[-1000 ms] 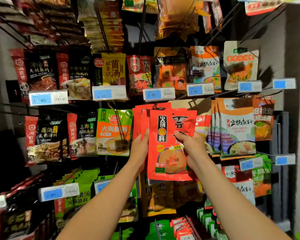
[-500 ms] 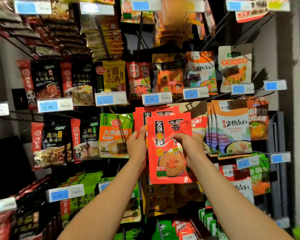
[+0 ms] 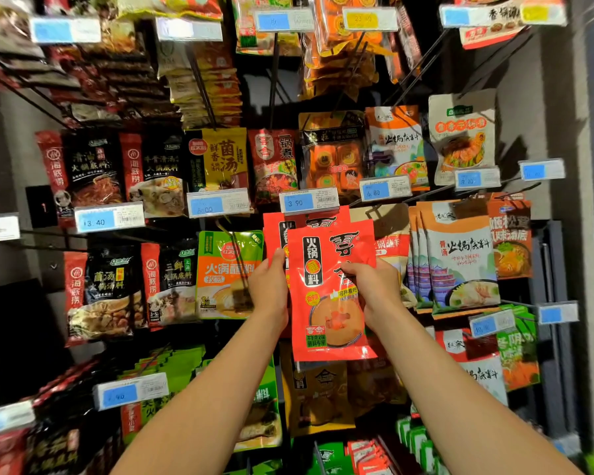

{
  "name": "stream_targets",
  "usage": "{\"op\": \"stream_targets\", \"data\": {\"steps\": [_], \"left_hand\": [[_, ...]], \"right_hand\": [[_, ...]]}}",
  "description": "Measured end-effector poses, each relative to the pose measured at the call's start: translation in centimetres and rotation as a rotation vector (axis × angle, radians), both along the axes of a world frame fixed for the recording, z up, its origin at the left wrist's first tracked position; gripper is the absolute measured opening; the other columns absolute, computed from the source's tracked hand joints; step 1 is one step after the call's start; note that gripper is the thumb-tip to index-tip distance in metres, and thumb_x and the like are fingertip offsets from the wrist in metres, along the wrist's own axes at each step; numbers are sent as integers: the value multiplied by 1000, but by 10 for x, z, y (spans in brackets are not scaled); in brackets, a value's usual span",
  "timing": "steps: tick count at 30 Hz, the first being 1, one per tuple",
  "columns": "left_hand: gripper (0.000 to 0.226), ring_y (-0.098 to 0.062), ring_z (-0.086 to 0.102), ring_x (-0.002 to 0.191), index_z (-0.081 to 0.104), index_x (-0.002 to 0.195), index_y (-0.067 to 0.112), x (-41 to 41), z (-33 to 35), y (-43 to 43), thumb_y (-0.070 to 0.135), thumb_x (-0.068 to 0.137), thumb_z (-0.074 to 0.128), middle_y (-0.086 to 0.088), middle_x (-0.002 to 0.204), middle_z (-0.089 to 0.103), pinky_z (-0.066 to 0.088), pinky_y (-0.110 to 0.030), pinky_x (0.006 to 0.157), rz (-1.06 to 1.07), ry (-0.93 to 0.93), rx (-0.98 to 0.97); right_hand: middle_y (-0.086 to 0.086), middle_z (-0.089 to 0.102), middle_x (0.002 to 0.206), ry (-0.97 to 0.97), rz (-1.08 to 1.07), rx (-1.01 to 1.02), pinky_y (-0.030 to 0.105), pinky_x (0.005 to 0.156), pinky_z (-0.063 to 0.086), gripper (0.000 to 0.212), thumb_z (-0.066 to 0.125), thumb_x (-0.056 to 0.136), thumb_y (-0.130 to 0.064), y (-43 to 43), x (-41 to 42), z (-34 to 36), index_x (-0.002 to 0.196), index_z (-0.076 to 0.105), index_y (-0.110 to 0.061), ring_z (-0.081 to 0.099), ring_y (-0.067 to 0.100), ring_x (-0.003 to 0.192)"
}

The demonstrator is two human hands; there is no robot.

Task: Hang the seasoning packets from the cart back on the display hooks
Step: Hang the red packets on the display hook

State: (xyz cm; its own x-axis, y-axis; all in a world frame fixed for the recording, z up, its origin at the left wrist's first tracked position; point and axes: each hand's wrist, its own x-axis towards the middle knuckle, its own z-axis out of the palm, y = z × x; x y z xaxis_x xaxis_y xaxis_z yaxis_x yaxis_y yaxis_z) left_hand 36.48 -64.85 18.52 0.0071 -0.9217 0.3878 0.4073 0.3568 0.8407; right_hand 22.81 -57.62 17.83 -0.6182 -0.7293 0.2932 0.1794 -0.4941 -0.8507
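The display wall [image 3: 515,108] of hooks fills my view, hung with hotpot seasoning packets. In the middle row, under the 3.90 price tag [image 3: 310,201], hang matching red packets [image 3: 275,231]. I hold the red seasoning packet [image 3: 330,293] just in front of them, my left hand [image 3: 268,289] gripping its left edge and my right hand [image 3: 374,289] pinching its middle. I should level its top hole with the hook tip, hidden behind the tag, and then slide it straight back.

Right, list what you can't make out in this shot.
Head view only:
- Hook tip for the red packet: hidden behind its top edge and the 3.90 price tag.
- Left hand fingertips: behind the packets.
- Top row price tags: blurred, unreadable.
- The cart: out of frame.
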Motion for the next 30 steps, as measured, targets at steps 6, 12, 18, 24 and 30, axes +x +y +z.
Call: {"op": "stream_targets", "data": {"steps": [6, 12, 18, 24, 30], "left_hand": [[25, -20, 71, 72, 74, 93, 12, -4, 3, -11, 31, 102, 62, -7, 84, 76, 56, -30, 64, -5, -9, 39], [30, -26, 77, 82, 74, 97, 16, -8, -10, -22, 42, 103, 60, -8, 91, 79, 60, -36, 73, 9, -68, 36], [37, -26, 78, 88, 73, 112, 16, -7, -46, -27, 48, 101, 60, -6, 95, 80, 62, -45, 83, -81, -150, 43], [32, -24, 75, 81, 75, 99, 10, -9, -39, -44, 40, 101, 64, -11, 93, 79, 61, -44, 79, 77, -117, 35], [48, -29, 71, 83, 72, 94, 7, -18, -43, -71, 54, 97, 62, -13, 89, 76, 56, -40, 75, 168, -186, 62]], "right_hand": [[10, 79, 85, 7, -13, 43, 47, 74, 64, 11, 74, 84, 0, -8, -4, 5, 89, 74, -10, 75, 32, 79], [5, 79, 89, 59, -40, 46, 51, 82, 62, 15, 77, 84, -3, -25, -7, -5, 92, 76, -15, 76, 33, 90], [-4, 79, 91, 114, -154, 2, 53, 85, 61, 18, 79, 86, -10, -40, -11, -18, 93, 73, -25, 75, 24, 89], [-8, 76, 88, 192, -242, 16, 52, 86, 59, 17, 81, 85, -16, -53, -12, -26, 85, 69, -28, 73, 23, 88], [-2, 78, 94, 111, -114, -76, 38, 78, 59, 14, 75, 91, -9, -58, -13, -29, 94, 72, -23, 73, 20, 89]]}}
